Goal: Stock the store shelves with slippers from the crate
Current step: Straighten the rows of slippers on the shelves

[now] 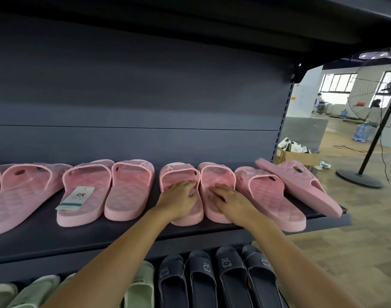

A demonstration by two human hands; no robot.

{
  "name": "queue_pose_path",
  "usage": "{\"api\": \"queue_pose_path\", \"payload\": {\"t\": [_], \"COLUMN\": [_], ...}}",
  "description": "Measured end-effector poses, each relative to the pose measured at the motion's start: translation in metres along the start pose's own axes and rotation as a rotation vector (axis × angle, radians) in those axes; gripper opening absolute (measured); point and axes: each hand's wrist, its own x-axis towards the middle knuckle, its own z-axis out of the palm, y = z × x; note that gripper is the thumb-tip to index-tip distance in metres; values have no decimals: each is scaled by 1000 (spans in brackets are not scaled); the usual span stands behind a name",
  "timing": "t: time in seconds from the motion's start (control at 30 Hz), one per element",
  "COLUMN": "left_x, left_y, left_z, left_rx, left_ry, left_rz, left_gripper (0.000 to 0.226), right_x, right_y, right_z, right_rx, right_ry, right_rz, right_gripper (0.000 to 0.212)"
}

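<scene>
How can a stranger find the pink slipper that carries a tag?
Look at the dark shelf with the pink row. The left hand rests on one slipper; count two leftward to the tagged slipper. Only it has a white tag on its footbed.

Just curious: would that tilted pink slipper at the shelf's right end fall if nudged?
Probably: the tilted slipper leans on its neighbour right at the shelf end. It looks like thick moulded foam, so likely light and fairly stiff.

A dark grey shelf (123, 236) carries a row of pink slippers (127, 190), one with a paper tag (76, 197) on its footbed. The rightmost slipper (301, 185) lies slantwise against its neighbour, poking past the shelf's right end. Pale green slippers (141, 285) and navy slippers (230, 278) sit on the level below.
</scene>
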Motion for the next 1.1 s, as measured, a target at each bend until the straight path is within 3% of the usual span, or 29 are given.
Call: {"api": "queue_pose_path", "payload": {"t": [0.37, 1.1], "left_x": [27, 35], "left_y": [-7, -14], "left_z": [4, 15], "left_rx": [-30, -57], "left_ry": [91, 220], "left_rz": [-72, -18], "left_gripper": [40, 34], "right_x": [32, 36], "right_y": [13, 2], "right_z": [2, -2], "right_rx": [46, 95], "right_ry": [-38, -25], "right_rz": [-2, 121], "right_gripper": [42, 41]}}
